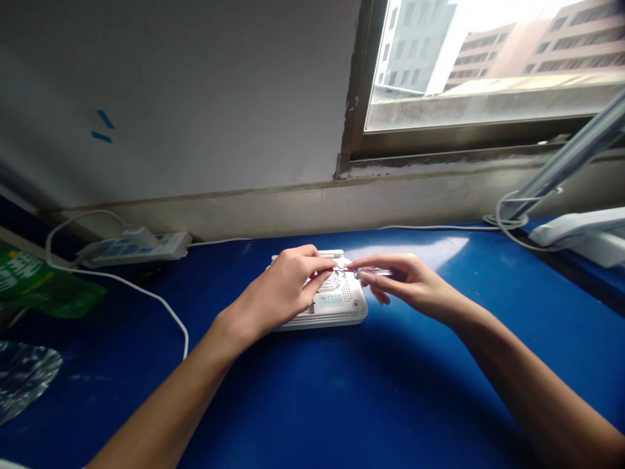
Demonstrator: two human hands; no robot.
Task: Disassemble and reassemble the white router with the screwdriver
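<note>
A white router point(336, 316) lies on the blue table with its vented, labelled underside up. Held nearly level above it is a slim screwdriver point(378, 271) with a clear handle and a thin metal shaft pointing left. My right hand point(407, 280) is closed around that handle, thumb and fingers pinching it near the router's right edge. Over the left part of the router is my left hand point(293, 277), its fingers pinched together at the screwdriver's tip. Whatever small thing sits between those fingertips is too tiny to make out. Part of the router is hidden under the left hand.
A white power strip point(168, 246) with a plugged-in adapter and cable stands by the wall at left. Nearby lie a green bottle point(46, 283) and a clear plastic bottle point(27, 374). A metal pole point(566, 159) wrapped in cable and a white device point(586, 234) are at right.
</note>
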